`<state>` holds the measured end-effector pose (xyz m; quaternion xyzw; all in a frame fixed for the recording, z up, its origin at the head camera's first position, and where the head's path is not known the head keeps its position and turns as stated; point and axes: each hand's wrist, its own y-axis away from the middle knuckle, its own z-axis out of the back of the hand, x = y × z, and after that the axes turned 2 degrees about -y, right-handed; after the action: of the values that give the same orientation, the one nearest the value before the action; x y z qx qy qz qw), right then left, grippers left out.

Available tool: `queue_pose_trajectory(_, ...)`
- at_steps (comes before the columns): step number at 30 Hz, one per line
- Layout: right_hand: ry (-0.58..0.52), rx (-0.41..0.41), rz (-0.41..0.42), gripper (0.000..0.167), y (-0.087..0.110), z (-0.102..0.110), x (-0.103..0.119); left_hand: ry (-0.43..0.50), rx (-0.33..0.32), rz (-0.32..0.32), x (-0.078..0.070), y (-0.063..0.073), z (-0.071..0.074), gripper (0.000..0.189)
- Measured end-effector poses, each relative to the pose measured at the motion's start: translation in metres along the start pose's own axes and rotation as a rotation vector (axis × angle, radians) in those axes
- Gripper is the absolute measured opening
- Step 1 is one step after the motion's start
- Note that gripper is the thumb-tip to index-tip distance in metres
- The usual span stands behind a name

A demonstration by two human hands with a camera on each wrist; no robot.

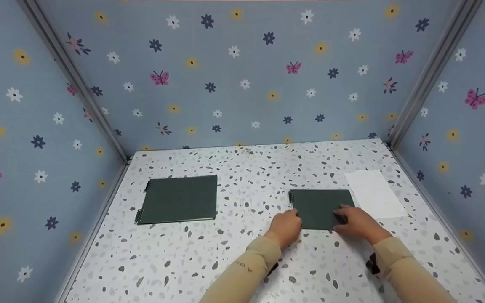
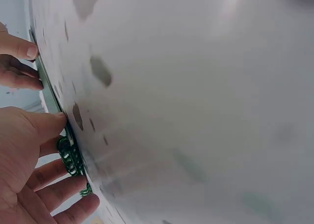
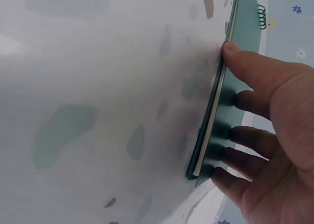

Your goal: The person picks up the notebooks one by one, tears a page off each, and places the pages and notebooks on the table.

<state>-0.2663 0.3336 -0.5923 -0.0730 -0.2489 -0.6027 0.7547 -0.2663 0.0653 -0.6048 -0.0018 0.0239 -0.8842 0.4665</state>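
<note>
A small dark green spiral notebook (image 1: 316, 208) lies closed on the table, its coil at the left side. At its lower left corner my left hand (image 1: 285, 227) grips it, thumb at the front edge and other fingers by the green coil (image 2: 71, 157). My right hand (image 1: 357, 223) holds its right part, with the thumb on the front edge and the fingertips on the cover (image 3: 238, 86). Page edges (image 3: 211, 130) show between the covers in the right wrist view. A larger dark green spiral notebook (image 1: 181, 200) lies apart on the left.
A white sheet of paper (image 1: 377, 193) lies just right of the small notebook. The speckled white table (image 1: 251, 168) is bounded by blue flowered panels (image 1: 242, 75) at the back and both sides, with grey metal posts (image 1: 427, 75) at the corners.
</note>
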Motion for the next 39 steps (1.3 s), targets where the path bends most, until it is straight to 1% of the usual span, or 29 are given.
queue_pose_trajectory(4,-0.027,0.014,-0.036,0.066,-0.011,0.005,-0.005,-0.013,0.026,0.03,0.0,-0.014,-0.001,0.025)
queue_pose_trajectory(9,-0.082,0.034,-0.088,0.066,-0.025,0.011,-0.012,-0.01,0.072,0.073,-0.004,-0.026,0.005,0.026)
queue_pose_trajectory(14,-0.113,0.047,-0.128,0.067,-0.039,0.013,-0.014,0.005,0.117,0.087,-0.004,-0.029,0.016,0.03)
queue_pose_trajectory(16,-0.126,0.048,-0.135,0.068,-0.042,0.014,-0.015,0.014,0.127,0.084,-0.002,-0.03,0.016,0.032)
queue_pose_trajectory(19,-0.127,0.04,-0.121,0.069,-0.042,0.015,-0.016,0.036,0.14,0.074,0.004,-0.031,0.014,0.038)
queue_pose_trajectory(22,-0.111,0.018,-0.1,0.068,-0.04,0.013,-0.016,0.08,0.13,0.067,0.013,-0.027,0.012,0.043)
queue_pose_trajectory(25,-0.055,-0.021,-0.083,0.063,-0.036,0.01,-0.013,0.109,0.101,0.055,0.024,-0.02,0.013,0.042)
queue_pose_trajectory(28,0.009,-0.057,-0.072,0.055,-0.032,0.006,-0.006,0.104,0.06,0.026,0.037,-0.011,0.016,0.037)
queue_pose_trajectory(32,0.017,-0.099,-0.034,0.048,-0.028,0.001,0.009,0.086,0.007,-0.001,0.059,0.001,0.019,0.034)
queue_pose_trajectory(35,0.013,-0.132,0.021,0.047,-0.025,-0.002,0.023,0.087,-0.009,0.011,0.075,0.01,0.023,0.036)
queue_pose_trajectory(39,0.031,-0.172,0.095,0.05,-0.023,-0.006,0.042,0.103,-0.029,0.058,0.1,0.023,0.03,0.037)
